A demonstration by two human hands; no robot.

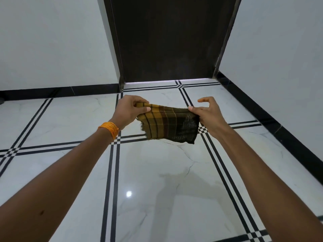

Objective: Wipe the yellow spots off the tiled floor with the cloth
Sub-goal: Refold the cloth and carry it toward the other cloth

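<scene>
Left of centre, the left hand pinches the upper left corner of the cloth with curled fingers — the cloth hangs taut, lower edge free above the tiled floor — and the right hand pinches its upper right corner, other fingers spread, with black skirting at right.

The cloth hides the floor behind it. The door runs off the top edge. A dark thing at the left edge is unidentifiable.
</scene>
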